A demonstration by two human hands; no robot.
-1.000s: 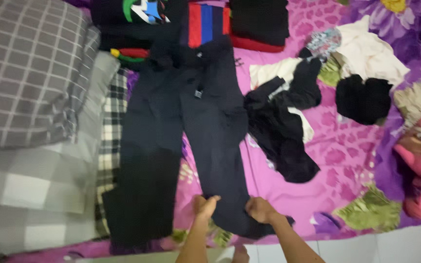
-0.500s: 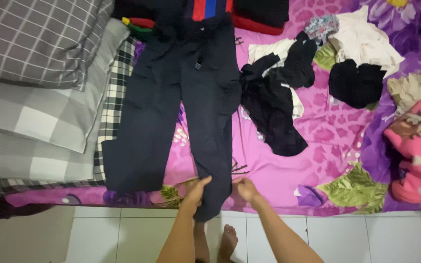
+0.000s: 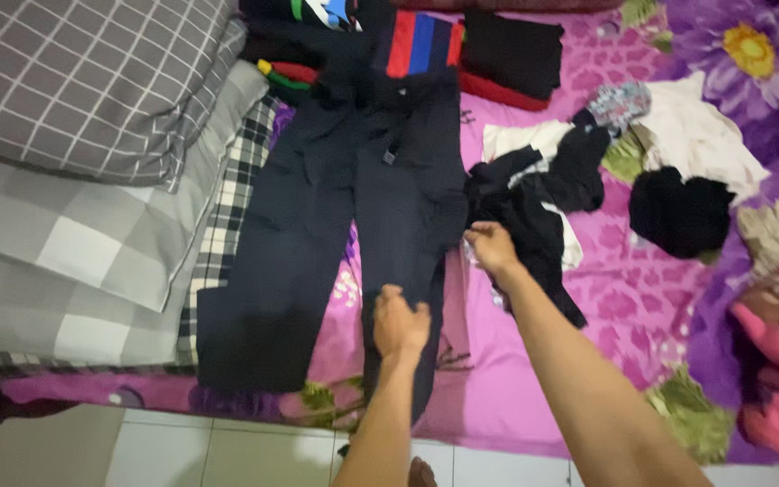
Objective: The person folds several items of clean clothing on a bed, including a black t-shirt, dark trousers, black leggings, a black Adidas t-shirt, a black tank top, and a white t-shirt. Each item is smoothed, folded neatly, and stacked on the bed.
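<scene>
Both hands press the dark trousers (image 3: 335, 216) at frame centre: left hand (image 3: 400, 322) fingers curled loosely, right hand (image 3: 491, 246) fingers bent at the edge.

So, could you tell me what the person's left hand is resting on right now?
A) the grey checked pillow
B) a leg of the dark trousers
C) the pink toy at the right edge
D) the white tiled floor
B: the left hand lies flat on the right-side leg of the dark trousers spread over the pink bedsheet, while the right hand is at the outer edge of that leg, beside the pile of black clothes.
</scene>
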